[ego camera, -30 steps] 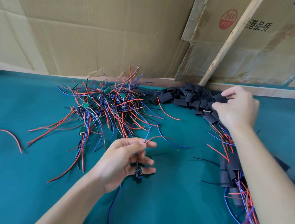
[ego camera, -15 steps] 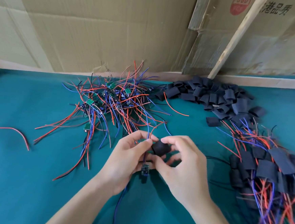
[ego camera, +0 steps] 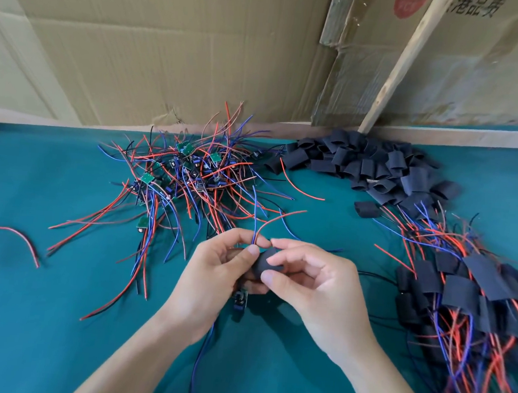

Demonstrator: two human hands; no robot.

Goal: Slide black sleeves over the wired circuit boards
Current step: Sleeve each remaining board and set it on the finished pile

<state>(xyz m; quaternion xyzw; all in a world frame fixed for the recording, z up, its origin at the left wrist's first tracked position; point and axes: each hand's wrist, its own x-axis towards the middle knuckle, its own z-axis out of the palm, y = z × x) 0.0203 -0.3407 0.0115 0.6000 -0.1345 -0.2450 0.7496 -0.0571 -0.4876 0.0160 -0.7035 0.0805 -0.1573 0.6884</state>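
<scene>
left hand (ego camera: 214, 273): pinched a red and a blue wire (ego camera: 255, 230) between thumb and fingertips, both wires standing up out of the grip; fingers curled.
right hand (ego camera: 312, 284): held one black sleeve (ego camera: 264, 266) between thumb and forefinger, right against the left fingertips.
circuit board (ego camera: 239, 298): small dark part hung just under the left hand, a blue lead trailing toward the camera; looked like the board, but it was mostly hidden.
step: sleeve was at the wire ends, not yet over the board.
how to do it well: keep both wire tips together and straight, squeeze the sleeve's edges so the mouth rounds open, feed the tips through, then draw it down until the board is covered. A snag on a board corner seemed the likely risk.
supply: loose sleeves (ego camera: 374, 168) heaped at the back, bare wired boards (ego camera: 191, 172) tangled left of them, sleeved ones (ego camera: 467, 284) piled on the right.
bench (ego camera: 25, 317): teal cloth cover; stray red wire (ego camera: 13, 236) far left.
room: cardboard sheets (ego camera: 170, 49) and a wooden slat (ego camera: 398, 67) leaned behind.
</scene>
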